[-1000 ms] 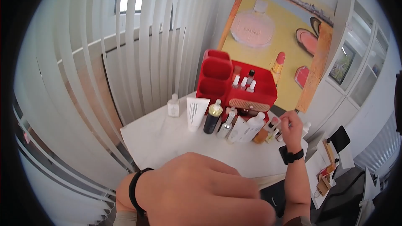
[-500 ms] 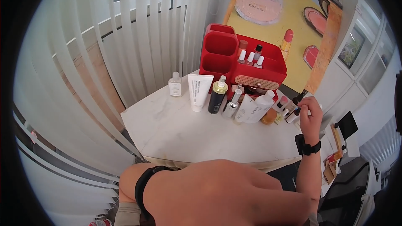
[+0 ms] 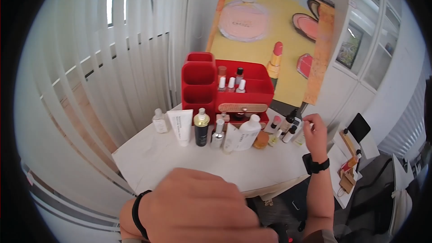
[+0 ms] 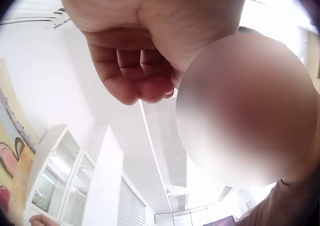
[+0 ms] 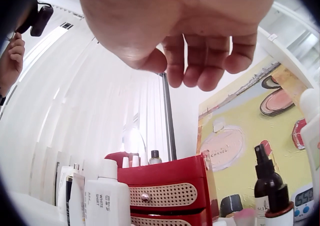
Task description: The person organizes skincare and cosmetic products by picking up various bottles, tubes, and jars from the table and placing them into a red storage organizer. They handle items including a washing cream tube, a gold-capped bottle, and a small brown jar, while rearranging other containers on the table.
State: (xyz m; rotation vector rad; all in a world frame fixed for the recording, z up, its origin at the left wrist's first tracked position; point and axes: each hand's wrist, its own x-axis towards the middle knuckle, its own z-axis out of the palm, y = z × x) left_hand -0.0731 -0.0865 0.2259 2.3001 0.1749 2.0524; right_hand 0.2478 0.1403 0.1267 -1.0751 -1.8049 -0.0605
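My left hand (image 3: 198, 207) is raised close before the head camera, a black band at its wrist. Its fingers (image 4: 125, 88) curl loosely in the left wrist view, with nothing visible in them; the thumb is hidden. Further off, my right hand (image 3: 315, 132) hovers by the table's right end, loosely curled and holding nothing. Nearest to it are a dark spray bottle (image 5: 267, 183) and small bottles. A red organizer (image 3: 247, 81) with nail polish bottles (image 3: 231, 84) stands at the back. Before it are a white tube (image 3: 181, 128), a black-and-gold bottle (image 3: 201, 130) and a white bottle (image 3: 248, 132).
A small clear bottle (image 3: 159, 121) stands at the left of the white table (image 3: 162, 157). Vertical blinds (image 3: 90, 85) hang at the left. Behind the organizer leans a painting (image 3: 270, 27), beside a white cabinet (image 3: 342, 81). A digital timer (image 5: 303, 200) shows at lower right.
The head view has shifted, so the table things sit further left than half a second ago. My left hand stays close before the camera and has turned a little. The right hand remains beside the bottles.
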